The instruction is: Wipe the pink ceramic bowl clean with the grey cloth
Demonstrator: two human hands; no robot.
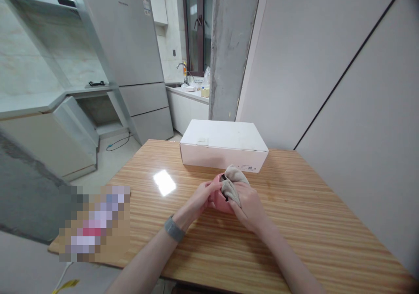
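1. In the head view, a pink object (222, 205) sits just below the centre of the frame, on or just above the wooden table (294, 224). It looks rounded and smooth, with a dark-edged opening facing up and to the right (exactly what it is, I cannot tell, as the hands cover much of it).
2. A grey-beige cloth (236, 174), soft and folded, lies against that opening; one fold dips at the dark edge and another bulges above the knuckles.
3. The left hand (200, 196) comes in from the lower left, its forearm slanting up to the right with a grey band (174, 229) at the wrist. Its fingers are wrapped on the pink object's left side, the thumb along the top near the opening.
4. The right hand (251, 205) reaches in from the lower right, its back turned up. Its fingers are bent closed on the cloth, the thumb at the opening's lower edge.
5. A white box (224, 134) stands on the table just above the hands, in the middle of the frame.
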